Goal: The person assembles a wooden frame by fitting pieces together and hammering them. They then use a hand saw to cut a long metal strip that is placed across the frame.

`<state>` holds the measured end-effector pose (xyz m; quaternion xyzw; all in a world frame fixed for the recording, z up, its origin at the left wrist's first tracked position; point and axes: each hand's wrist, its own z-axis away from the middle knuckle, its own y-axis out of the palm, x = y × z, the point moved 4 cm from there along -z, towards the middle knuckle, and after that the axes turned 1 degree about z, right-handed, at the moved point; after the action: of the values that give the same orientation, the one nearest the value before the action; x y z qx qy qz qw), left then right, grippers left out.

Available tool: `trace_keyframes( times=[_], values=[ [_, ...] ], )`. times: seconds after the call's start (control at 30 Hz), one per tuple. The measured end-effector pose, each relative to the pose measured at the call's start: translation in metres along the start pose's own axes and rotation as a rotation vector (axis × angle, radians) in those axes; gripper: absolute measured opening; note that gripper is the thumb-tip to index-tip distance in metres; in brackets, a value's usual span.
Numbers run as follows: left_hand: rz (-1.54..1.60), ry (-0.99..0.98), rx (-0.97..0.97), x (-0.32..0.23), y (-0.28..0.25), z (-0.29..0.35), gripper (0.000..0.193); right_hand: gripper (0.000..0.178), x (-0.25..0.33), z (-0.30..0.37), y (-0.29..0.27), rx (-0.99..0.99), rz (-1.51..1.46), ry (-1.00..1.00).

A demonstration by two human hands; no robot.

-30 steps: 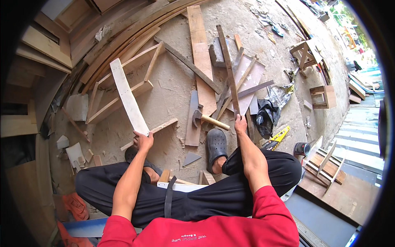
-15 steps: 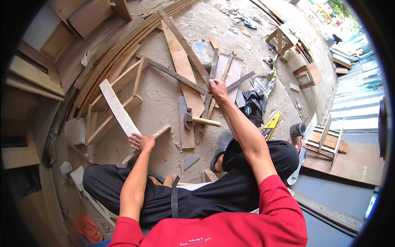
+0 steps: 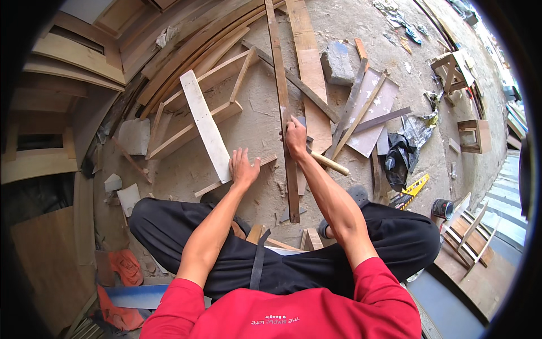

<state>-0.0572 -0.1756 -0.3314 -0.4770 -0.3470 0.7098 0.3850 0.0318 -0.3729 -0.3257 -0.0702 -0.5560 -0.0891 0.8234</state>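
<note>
Dark can (image 3: 441, 209) nr R knee (image 3: 424, 242), contents unclear; R hand (image 3: 295, 138) grips strip (image 3: 281, 79).

Worn on the head, the camera looks steeply down from just above the red shirt (image 3: 339, 316), facing ahead past the left hand (image 3: 243, 169) and right hand (image 3: 296, 139). Its wide fisheye reaches from wooden panels (image 3: 53, 243) at left to far concrete floor (image 3: 420, 85), bending straight edges toward the rim.

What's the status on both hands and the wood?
Right hand gripping long brown strip. Left hand open beside near end of white board. Hammer partly hidden by right hand.
</note>
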Motion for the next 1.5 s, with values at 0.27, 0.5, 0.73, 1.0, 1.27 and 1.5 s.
trace_keyframes(
  times=[0.27, 0.5, 0.73, 1.0, 1.27, 1.5],
  values=[
    [-0.163, 0.210, 0.205, -0.005, 0.015, 0.025, 0.068, 0.040, -0.040, 0.009, -0.044, -0.131, 0.031, 0.043],
    [-0.328, 0.133, 0.171, -0.006, 0.005, 0.017, 0.065, 0.039, -0.030, 0.026, -0.071, -0.327, 0.417, -0.063],
    [-0.471, 0.116, 0.067, -0.051, 0.015, 0.026, 0.076, 0.038, -0.074, 0.046, -0.116, -0.326, 0.573, -0.029],
    [-0.107, 0.291, 0.541, -0.257, -0.096, 0.115, 0.035, 0.029, 0.092, 0.176, -0.216, -0.241, 0.259, 0.331],
    [0.065, 0.480, 0.691, -0.613, -0.151, 0.220, 0.048, 0.038, 0.336, 0.299, -0.446, -0.577, -0.222, 0.271],
    [0.463, 0.533, 0.761, -0.858, -0.192, 0.293, 0.055, 0.016, 0.481, 0.321, -0.623, -0.715, -0.383, 0.147]
  ],
)
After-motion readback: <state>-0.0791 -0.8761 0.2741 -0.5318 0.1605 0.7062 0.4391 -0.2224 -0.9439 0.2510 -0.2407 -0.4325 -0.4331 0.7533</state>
